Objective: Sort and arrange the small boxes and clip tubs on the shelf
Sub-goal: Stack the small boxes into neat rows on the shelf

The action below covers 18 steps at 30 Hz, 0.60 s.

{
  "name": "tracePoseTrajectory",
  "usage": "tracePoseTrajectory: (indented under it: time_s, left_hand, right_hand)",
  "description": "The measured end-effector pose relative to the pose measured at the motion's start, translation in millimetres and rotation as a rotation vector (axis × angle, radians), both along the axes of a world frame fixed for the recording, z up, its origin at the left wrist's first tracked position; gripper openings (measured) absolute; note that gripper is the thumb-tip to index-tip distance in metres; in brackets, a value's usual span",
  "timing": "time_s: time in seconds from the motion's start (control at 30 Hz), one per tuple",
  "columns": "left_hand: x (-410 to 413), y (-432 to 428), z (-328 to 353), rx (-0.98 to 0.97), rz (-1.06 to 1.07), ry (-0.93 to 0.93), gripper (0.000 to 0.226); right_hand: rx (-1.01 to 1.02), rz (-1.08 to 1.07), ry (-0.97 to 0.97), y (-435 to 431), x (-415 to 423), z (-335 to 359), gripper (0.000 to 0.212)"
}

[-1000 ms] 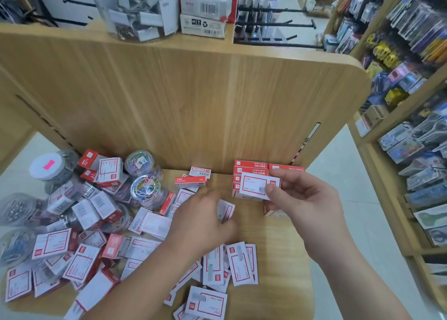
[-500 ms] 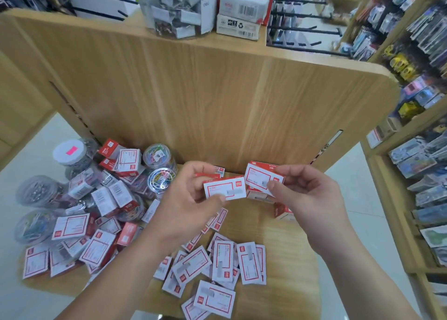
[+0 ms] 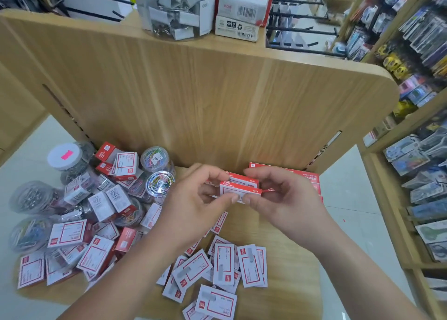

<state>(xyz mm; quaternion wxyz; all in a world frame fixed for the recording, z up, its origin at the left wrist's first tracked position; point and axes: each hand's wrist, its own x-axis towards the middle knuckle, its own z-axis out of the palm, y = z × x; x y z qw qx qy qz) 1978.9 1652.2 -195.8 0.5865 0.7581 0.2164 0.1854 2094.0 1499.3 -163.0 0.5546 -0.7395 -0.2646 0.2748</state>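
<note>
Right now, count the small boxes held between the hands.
2: the front box pinched between left hand and right hand, the back box right behind it. Fingers may hide more.

The held small box reads "24/6" on its red edge.

You're looking at a matt wood-grain shelf, glossy clear plastic tubs, and smooth red-and-white cardboard boxes.

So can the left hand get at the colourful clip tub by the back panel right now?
Probably not right away: the left hand and the right hand are both pinching small boxes. The clip tub itself stands uncovered, to the left.
</note>
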Motion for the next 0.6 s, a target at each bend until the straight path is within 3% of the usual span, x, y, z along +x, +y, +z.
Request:
tracePoseTrajectory:
  time_s: [0.13, 0.2, 0.27, 0.43, 0.6]
  left_hand:
    - [3.7, 35.5, -4.7, 0.617, -0.054, 0.191, 0.036]
    - [11.0, 52.6, -6.1, 0.822, -0.110, 0.284, 0.021]
    - [26.5, 51.8, -9.1, 0.923, -0.163, 0.404, 0.014]
    - [68.6, 31.0, -29.4, 1.101, -0.179, 0.706, 0.032]
    - [69.6, 42.5, -47.7, 1.078, -0.216, 0.698, 0.030]
  right_hand:
    - [-0.076, -0.127, -0.168, -7.9, 12.3, -1.3, 0.030]
    - [-0.052, -0.222, -0.170, -15.9, 20.1, 0.3, 0.027]
    - [-0.026, -0.266, -0.130, -20.4, 25.3, 0.5, 0.024]
    - [0.027, -0.294, -0.059, -24.4, 23.8, -2.2, 0.024]
    - [0.035, -0.299, -0.025, -33.4, 25.2, -4.4, 0.024]
